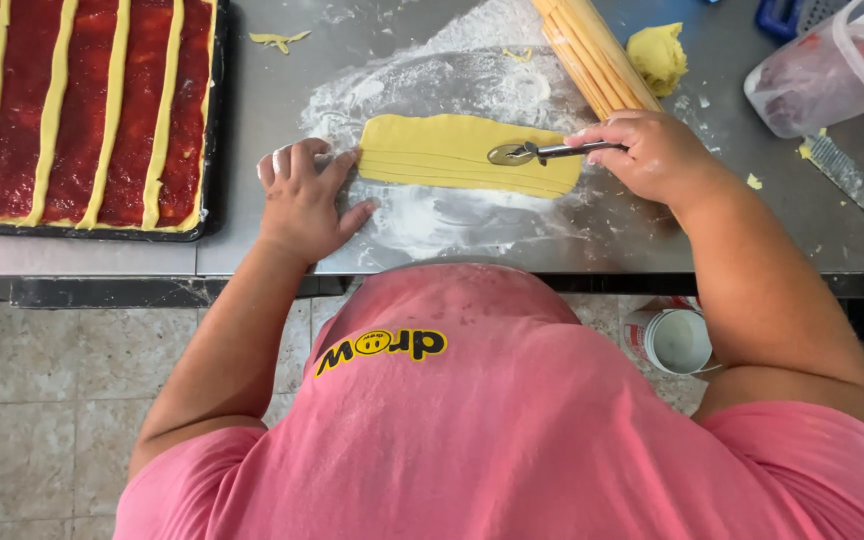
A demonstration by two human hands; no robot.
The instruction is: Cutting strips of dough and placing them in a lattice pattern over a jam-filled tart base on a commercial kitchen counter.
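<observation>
My right hand (pixel 652 155) grips the cutter wheel (pixel 505 154), mid-frame on the dough sheet (pixel 452 152). My left hand (pixel 302 195) lies flat and open, pinning its left end. Risk: dough slips on flour, so strips come out crooked.

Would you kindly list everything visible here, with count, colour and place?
Dough sheet: one, yellow, scored into strips, on the floured patch.
Pastry wheel cutter: one, metal, wheel on the dough.
Baking tray: one, black, far left, filled with red jam.
Dough strips: five, yellow, laid across the jam.
Rolling pin: one, pale wood, top centre.
Dough ball: one, yellow, beside the pin.
Plastic jug: one, clear, red residue, top right.
Worktable: one, steel, floured.
White cup: one, below the table edge.
Left hand: flat at the dough's left end.
Right hand: gripping the cutter's handle.
</observation>
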